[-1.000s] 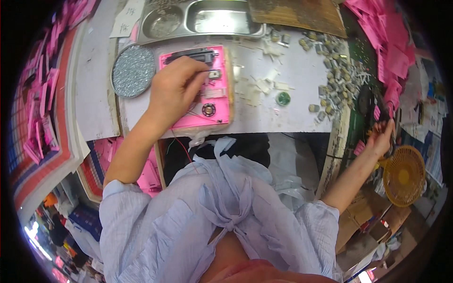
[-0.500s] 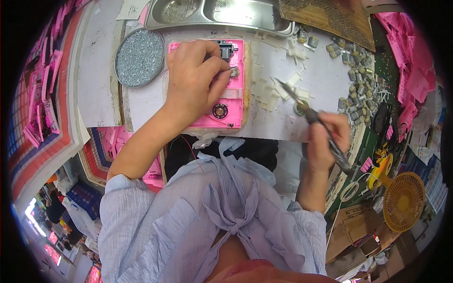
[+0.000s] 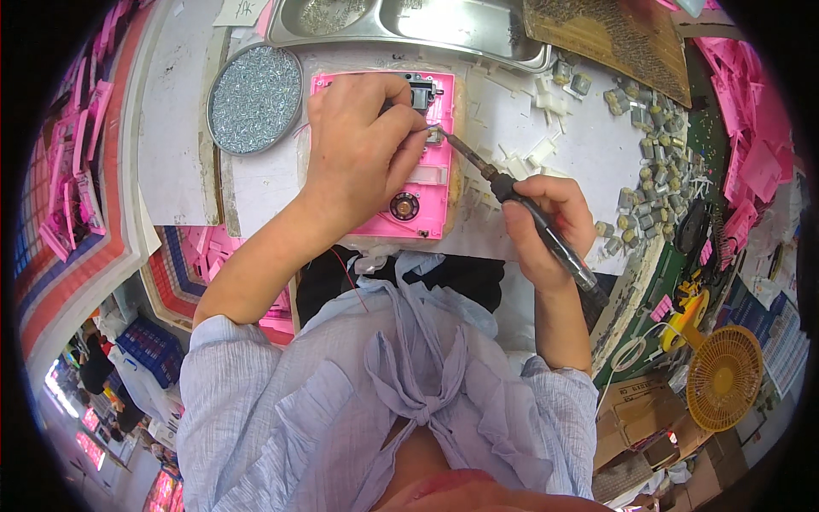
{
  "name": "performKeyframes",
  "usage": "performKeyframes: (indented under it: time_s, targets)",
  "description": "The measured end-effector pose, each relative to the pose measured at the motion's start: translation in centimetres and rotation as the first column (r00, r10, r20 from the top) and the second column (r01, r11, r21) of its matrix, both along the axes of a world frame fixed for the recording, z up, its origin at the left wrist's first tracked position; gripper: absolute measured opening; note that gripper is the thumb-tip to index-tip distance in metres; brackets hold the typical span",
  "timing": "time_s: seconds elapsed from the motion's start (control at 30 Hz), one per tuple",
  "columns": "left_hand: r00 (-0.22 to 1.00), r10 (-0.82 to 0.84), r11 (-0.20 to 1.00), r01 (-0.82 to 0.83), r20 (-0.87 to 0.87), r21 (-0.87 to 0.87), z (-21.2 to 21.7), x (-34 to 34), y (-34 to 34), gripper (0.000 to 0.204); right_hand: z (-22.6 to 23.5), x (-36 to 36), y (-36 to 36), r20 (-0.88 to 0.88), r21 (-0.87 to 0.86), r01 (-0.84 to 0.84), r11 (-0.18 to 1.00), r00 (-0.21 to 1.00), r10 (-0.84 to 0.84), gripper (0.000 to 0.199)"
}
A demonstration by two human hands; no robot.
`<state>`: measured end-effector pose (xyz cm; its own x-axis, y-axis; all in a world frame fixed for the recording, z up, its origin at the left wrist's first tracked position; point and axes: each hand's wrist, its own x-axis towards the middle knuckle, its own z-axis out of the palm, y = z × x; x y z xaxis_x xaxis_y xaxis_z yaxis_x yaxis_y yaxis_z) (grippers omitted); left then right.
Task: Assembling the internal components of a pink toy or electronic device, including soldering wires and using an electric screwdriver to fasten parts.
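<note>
A pink plastic housing (image 3: 437, 224) lies on the worktable, partly hidden by my left hand (image 3: 358, 145). The fingertips of that hand are pinched together on what looks like a thin wire, beside a small metal motor (image 3: 434, 136) set in the housing. My right hand (image 3: 550, 213) is wrapped round the dark handle of a soldering iron (image 3: 559, 247). The iron's tip reaches the motor, close to my left fingertips. Also in the housing are a round black speaker-like part (image 3: 404, 206) and a black block (image 3: 421, 94).
Left of the housing stands a round dish (image 3: 255, 101) of small metal pieces. A divided steel tray (image 3: 409, 34) sits behind it. White plastic parts (image 3: 546, 154) and several small motors (image 3: 653, 162) lie to the right, below a brown board (image 3: 610, 43). A yellow fan (image 3: 724, 377) stands lower right.
My right hand has brought the soldering iron leftward, its tip now at the motor by my left fingertips. The left hand keeps its pinch. The whole view has shifted slightly.
</note>
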<state>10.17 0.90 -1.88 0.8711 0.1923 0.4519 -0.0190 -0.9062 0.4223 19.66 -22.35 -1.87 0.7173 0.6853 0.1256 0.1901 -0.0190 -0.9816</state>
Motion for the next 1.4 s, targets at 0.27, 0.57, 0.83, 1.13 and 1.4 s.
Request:
performKeyframes:
  time_s: [0.27, 0.57, 0.83, 1.13, 1.4]
  targets:
    - [1.000, 0.005, 1.000, -0.005, -0.010, 0.014, 0.2, 0.0, 0.0, 0.017, -0.2, 2.2, 0.7, 0.595, 0.036, -0.192, 0.981, 0.793, 0.133, 0.031]
    - [1.000, 0.018, 0.999, -0.018, -0.004, 0.033, 0.2, 0.0, -0.2, 0.017, -0.3, 1.8, 1.0, 0.583, 0.080, -0.152, 0.985, 0.809, 0.077, 0.033]
    - [1.000, 0.021, 0.999, -0.021, 0.005, 0.038, 0.3, 0.0, -0.3, 0.017, -0.4, 2.1, 1.5, 0.654, 0.045, -0.185, 0.982, 0.749, 0.111, 0.034]
    - [1.000, 0.019, 0.999, -0.019, 0.012, 0.047, 0.2, 0.0, -0.3, 0.017, 0.0, 2.2, 0.1, 0.650, 0.028, -0.188, 0.982, 0.749, 0.125, 0.032]
    - [1.000, 0.017, 0.998, -0.019, 0.017, 0.068, 0.3, -0.2, -0.1, 0.016, 0.4, 2.3, 0.2, 0.635, 0.052, -0.180, 0.982, 0.765, 0.106, 0.030]
